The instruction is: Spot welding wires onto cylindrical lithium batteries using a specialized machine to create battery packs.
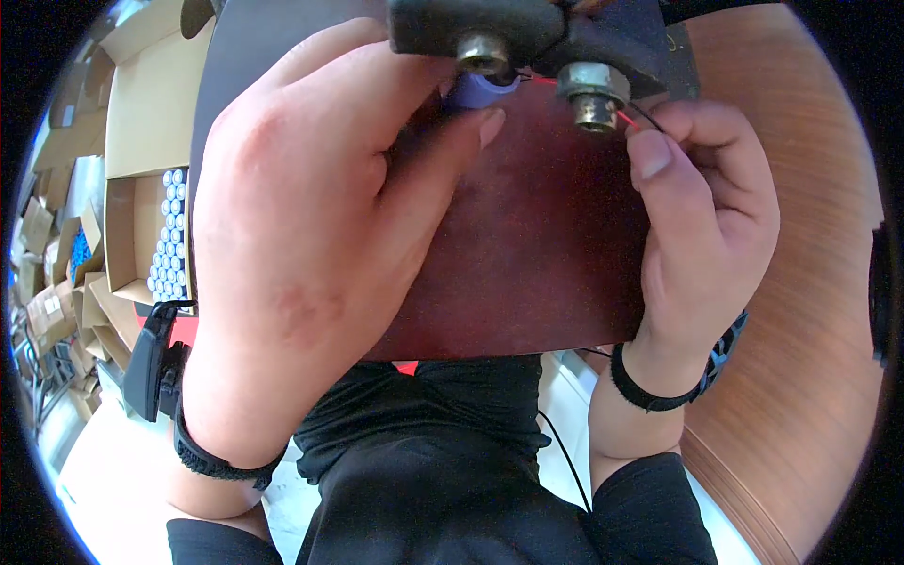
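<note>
My left hand (311, 188) is closed around a blue-violet cylindrical battery cell (482, 92), with thumb and fingers on its sides; much of the cell is hidden by the hand and by a dark fixture above. Opposite it, my right hand (711, 202) pinches a thin red wire (628, 119) and a black wire (646, 115) between thumb and forefinger. The wires run leftward behind a metal bolt and nut (593, 85) toward the cell's end. Both hands are over a dark reddish-brown work surface (537, 245).
A dark clamp-like fixture (490, 26) with bolts overhangs the top middle, close to both hands. At left stands an open cardboard box (127, 226) with several upright cells (169, 235). More cartons (47, 311) lie farther left. A wooden tabletop (810, 282) fills the right side.
</note>
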The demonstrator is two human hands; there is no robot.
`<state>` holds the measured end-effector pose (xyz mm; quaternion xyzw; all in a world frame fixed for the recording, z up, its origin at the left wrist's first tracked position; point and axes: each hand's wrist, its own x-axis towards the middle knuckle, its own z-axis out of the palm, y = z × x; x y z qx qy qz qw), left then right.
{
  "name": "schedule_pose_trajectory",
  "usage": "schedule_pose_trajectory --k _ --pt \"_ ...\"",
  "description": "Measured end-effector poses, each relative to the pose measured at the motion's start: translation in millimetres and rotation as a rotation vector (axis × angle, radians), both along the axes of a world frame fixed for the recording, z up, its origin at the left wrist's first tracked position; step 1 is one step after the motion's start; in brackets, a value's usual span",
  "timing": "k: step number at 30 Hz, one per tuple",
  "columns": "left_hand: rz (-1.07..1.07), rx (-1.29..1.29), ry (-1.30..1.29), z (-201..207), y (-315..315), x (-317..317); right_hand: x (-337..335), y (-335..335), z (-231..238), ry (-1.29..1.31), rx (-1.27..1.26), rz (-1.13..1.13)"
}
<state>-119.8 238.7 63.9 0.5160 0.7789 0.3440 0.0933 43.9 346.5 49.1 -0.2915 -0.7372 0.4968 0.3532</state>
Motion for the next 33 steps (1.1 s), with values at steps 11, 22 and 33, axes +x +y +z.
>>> schedule_pose_trajectory --k 11,22,33 --pt "0.041 0.023 -0.077 -11.0 -7.3 -5.0 -3.3 -1.1 1.1 -0.130 0.051 -0.038" --pt "0.043 -0.006 -0.147 -7.1 -6.4 -4.4 -1.6 -1.5 0.5 -0.093 0.015 -0.011" --pt "-0.014 -0.003 -0.102 -16.7 -2.5 -11.9 -3.2 -3.9 3.3 -0.106 -0.016 -0.008"
